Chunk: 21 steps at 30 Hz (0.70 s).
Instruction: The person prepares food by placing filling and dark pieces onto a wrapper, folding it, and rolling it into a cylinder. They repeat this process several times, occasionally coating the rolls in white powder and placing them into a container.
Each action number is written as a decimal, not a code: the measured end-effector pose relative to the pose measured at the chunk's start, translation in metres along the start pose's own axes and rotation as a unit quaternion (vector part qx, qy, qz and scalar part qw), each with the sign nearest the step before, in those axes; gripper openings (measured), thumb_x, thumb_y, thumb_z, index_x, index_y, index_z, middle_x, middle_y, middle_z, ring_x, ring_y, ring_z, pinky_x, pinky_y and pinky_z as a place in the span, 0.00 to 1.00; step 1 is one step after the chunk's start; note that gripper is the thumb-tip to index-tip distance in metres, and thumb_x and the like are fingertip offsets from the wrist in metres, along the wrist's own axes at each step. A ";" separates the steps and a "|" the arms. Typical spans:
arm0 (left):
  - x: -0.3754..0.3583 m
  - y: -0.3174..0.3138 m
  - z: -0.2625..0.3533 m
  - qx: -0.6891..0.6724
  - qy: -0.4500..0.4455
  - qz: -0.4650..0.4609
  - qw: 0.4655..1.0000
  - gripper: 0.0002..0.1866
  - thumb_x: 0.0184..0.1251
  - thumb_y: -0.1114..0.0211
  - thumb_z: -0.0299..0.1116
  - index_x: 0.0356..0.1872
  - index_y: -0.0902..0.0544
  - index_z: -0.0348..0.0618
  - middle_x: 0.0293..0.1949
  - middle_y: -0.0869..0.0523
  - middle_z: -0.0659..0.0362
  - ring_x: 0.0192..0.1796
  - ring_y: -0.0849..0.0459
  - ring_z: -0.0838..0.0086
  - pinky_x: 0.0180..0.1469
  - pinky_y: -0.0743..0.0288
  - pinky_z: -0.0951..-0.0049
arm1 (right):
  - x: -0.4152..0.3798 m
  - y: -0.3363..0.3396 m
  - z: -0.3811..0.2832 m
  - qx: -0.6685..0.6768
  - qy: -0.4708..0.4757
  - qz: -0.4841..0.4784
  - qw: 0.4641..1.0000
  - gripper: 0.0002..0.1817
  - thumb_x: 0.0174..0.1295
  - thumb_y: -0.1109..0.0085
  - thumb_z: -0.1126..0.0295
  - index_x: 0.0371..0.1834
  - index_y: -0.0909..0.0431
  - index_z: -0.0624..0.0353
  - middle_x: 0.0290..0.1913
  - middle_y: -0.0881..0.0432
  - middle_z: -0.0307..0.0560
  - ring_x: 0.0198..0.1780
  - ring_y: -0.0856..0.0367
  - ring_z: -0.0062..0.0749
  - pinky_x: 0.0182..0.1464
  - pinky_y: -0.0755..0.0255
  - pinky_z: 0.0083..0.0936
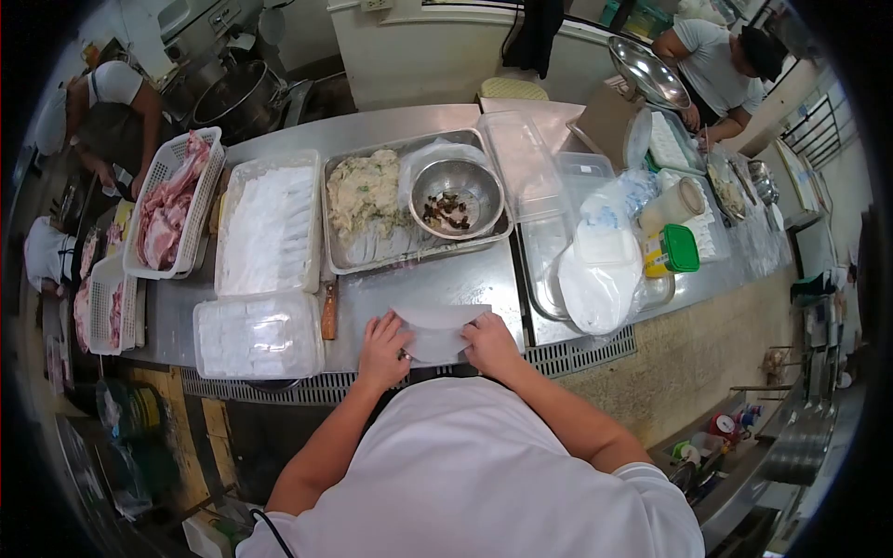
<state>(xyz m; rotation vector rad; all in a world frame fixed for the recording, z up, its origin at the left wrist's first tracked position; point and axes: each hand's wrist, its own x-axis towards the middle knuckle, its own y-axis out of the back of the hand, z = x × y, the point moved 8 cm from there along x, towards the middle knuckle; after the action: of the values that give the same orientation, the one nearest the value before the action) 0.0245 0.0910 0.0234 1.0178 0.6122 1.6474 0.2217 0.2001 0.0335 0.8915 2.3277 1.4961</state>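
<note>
A thin, pale, translucent sheet (435,332) stretches between my two hands at the near edge of the steel table. My left hand (383,351) pinches its left side, fingers curled at the edge. At the right corner my right hand (490,345) grips it the same way. Just beyond lies a metal tray (419,263) holding a heap of pale, chunky filling (370,191). A steel bowl (456,198) with dark brown pieces sits in that tray. Left of my left hand is a wooden-handled tool (329,312), its far end partly hidden.
White-floured pieces fill a plastic tub (267,228); a lidded tub (259,337) stands nearer. Raw meat fills a white basket (174,209) at left. Right are a clear container (527,167), a white round lid (595,284) and a green-lidded tub (672,251). Other people work at both sides.
</note>
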 end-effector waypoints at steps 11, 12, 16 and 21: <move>0.023 0.007 -0.002 -0.002 0.016 -0.119 0.993 0.21 0.57 0.22 0.32 0.54 0.04 0.56 0.76 0.19 0.48 0.76 0.24 0.48 0.78 0.35 0.45 | 0.007 0.001 -0.005 -0.025 -0.023 -0.022 0.999 0.11 0.54 0.27 0.72 0.41 0.09 0.56 0.68 0.15 0.58 0.60 0.17 0.53 0.65 0.23 0.47; 0.021 0.006 -0.007 -0.019 0.019 -0.097 0.995 0.17 0.58 0.21 0.33 0.51 0.03 0.56 0.75 0.17 0.49 0.76 0.24 0.48 0.78 0.35 0.46 | 0.005 0.002 -0.004 -0.013 -0.020 -0.006 1.000 0.10 0.55 0.27 0.70 0.41 0.09 0.56 0.65 0.14 0.55 0.60 0.17 0.52 0.65 0.23 0.47; 0.011 0.002 -0.018 -0.080 0.042 -0.039 0.995 0.10 0.62 0.18 0.39 0.43 0.02 0.54 0.72 0.14 0.52 0.75 0.24 0.50 0.78 0.36 0.46 | -0.014 -0.004 0.009 -0.007 -0.117 -0.014 0.993 0.09 0.59 0.26 0.68 0.42 0.08 0.56 0.52 0.12 0.49 0.57 0.18 0.53 0.61 0.25 0.50; 0.017 0.000 -0.028 -0.047 0.101 -0.012 0.994 0.12 0.64 0.18 0.40 0.47 0.02 0.54 0.74 0.17 0.52 0.76 0.25 0.51 0.79 0.38 0.46 | -0.005 -0.002 0.021 -0.026 -0.266 -0.055 0.962 0.12 0.62 0.24 0.64 0.44 0.08 0.56 0.49 0.13 0.52 0.56 0.18 0.54 0.61 0.27 0.52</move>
<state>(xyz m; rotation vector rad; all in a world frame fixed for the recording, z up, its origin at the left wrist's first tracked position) -0.0004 0.1095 0.0146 0.7786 0.6709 1.7553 0.2350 0.2123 0.0215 0.9852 1.9013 1.0953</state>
